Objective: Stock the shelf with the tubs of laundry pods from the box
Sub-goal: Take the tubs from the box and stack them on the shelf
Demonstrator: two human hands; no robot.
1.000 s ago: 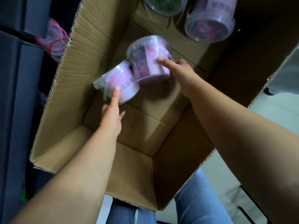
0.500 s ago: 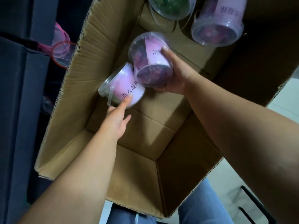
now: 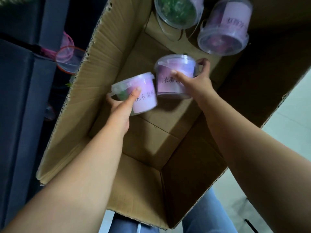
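Inside a big open cardboard box (image 3: pixel 104 68), each of my hands holds a clear tub of laundry pods with a pink label. My left hand (image 3: pixel 122 105) grips the left tub (image 3: pixel 144 96) around its side, upright and slightly tilted. My right hand (image 3: pixel 196 81) grips the right tub (image 3: pixel 175 76), thumb on the label and fingers behind it. At the far end of the box lie a tub of green pods (image 3: pixel 178 10) and a pink-labelled tub (image 3: pixel 223 32), both on their sides.
A dark shelf unit (image 3: pixel 21 98) stands to the left of the box, with pink-rimmed clear tubs (image 3: pixel 69 56) on it. My knees in blue jeans (image 3: pixel 198 216) show below the box. Pale floor (image 3: pixel 289 118) lies to the right.
Both hands closed around their tubs and turned them upright from lying on their sides. The two tubs are lifted a little nearer to me.
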